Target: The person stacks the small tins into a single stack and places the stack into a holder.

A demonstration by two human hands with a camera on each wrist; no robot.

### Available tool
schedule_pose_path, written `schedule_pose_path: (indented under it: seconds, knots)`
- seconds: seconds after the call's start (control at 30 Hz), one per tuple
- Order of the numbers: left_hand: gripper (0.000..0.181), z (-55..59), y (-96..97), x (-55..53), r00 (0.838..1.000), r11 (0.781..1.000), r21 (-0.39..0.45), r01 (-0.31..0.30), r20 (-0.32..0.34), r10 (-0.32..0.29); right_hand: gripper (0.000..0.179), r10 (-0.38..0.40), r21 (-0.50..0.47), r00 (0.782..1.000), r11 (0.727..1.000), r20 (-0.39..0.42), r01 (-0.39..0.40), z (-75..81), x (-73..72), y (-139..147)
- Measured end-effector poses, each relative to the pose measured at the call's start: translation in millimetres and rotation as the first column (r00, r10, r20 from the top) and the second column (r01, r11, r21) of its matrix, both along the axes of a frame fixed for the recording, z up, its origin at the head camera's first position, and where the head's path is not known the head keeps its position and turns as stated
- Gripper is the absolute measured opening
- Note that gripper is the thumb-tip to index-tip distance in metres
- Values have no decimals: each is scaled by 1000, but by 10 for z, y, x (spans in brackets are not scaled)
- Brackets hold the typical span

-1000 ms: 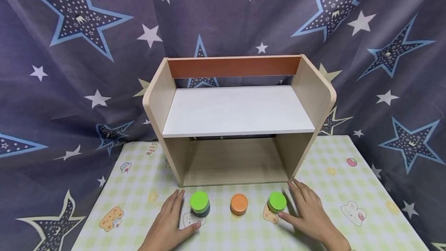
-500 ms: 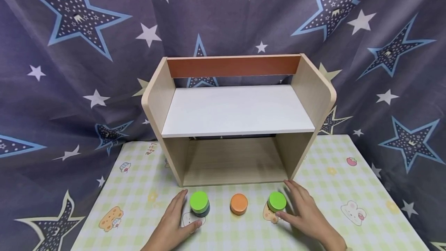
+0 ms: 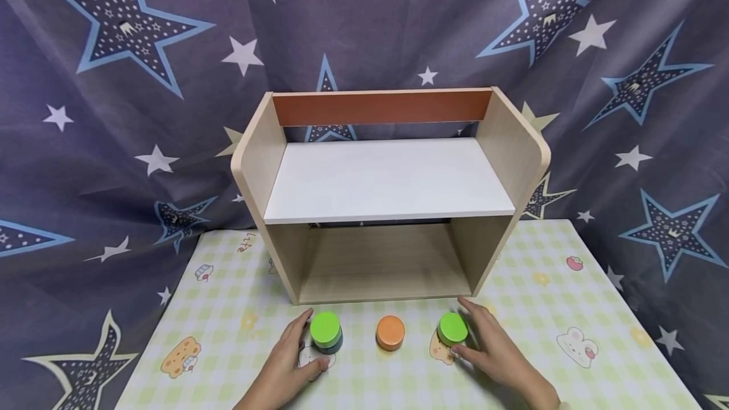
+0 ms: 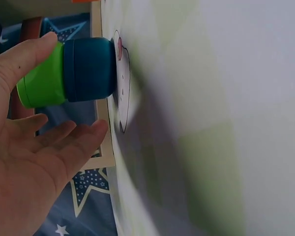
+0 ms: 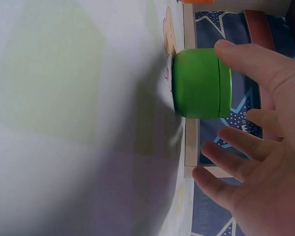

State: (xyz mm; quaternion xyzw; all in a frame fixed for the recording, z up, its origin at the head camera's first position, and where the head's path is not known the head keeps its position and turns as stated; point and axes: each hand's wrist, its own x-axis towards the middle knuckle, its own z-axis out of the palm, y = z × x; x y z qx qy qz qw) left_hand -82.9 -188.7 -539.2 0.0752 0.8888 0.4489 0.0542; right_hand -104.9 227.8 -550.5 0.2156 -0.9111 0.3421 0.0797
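Note:
Three small round containers stand in a row on the table in the head view. The left one (image 3: 325, 329) is green on top and dark blue below (image 4: 90, 69). An orange one (image 3: 390, 333) sits in the middle. On the right is an all-green one (image 3: 452, 328) with a lid seam in the right wrist view. My left hand (image 3: 283, 362) is spread beside the green-and-blue container, thumb in front and fingers behind, without gripping it. Likewise, my right hand (image 3: 494, 352) lies around the right side of the green container (image 5: 199, 83), fingers apart from it.
Behind the containers stands a wooden shelf unit (image 3: 393, 179) with a white middle board and a brown back rail. A green-checked cloth (image 3: 569, 328) with cartoon prints covers the table. A dark star-patterned curtain (image 3: 188, 125) hangs behind and at both sides.
Both hands have moved slightly inward, the left one rightward and the right one leftward, closer to their containers. The three containers have stayed in place.

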Motion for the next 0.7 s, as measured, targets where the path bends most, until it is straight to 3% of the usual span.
schedule_pose_path:
  seconds: [0.2, 0.5, 0.7]
  knots:
    - [93, -18, 22, -26, 1000, 999, 33, 1, 18, -2, 87, 5, -29, 995, 1000, 98, -2, -7, -6, -5]
    - [92, -42, 24, -51, 999, 1000, 26, 5, 40, -6, 81, 14, -29, 989, 1000, 150, -10, -35, -17, 9]
    - [89, -51, 23, -60, 1000, 1000, -8, -5, 11, 5, 79, 18, -31, 983, 999, 181, -13, -45, -27, 15]
